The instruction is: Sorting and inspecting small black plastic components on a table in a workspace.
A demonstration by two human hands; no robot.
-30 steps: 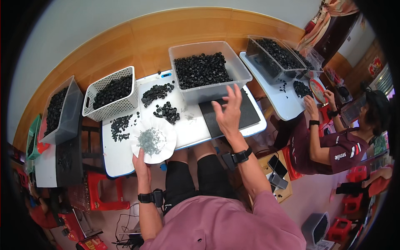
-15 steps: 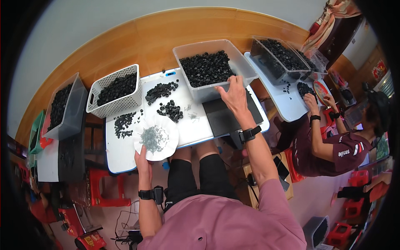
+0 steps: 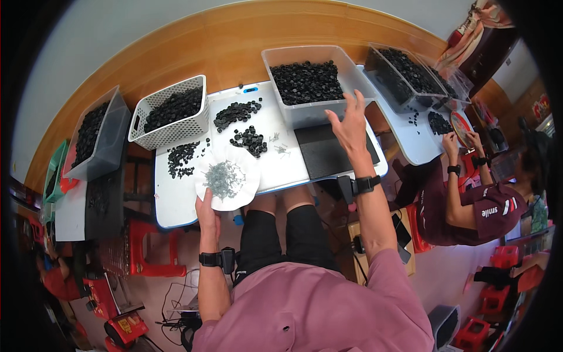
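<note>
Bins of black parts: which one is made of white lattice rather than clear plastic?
The white lattice basket, left of the clear bin by the right hand. Its walls are perforated mesh; the others are smooth and see-through.

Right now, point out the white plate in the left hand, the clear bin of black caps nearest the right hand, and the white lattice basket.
white plate (image 3: 241, 176), head view, bare right part of its face.
clear bin (image 3: 311, 112), head view, front wall.
white lattice basket (image 3: 167, 134), head view, front wall.

Pink shirt, black shorts, seemingly wristbands.
</note>
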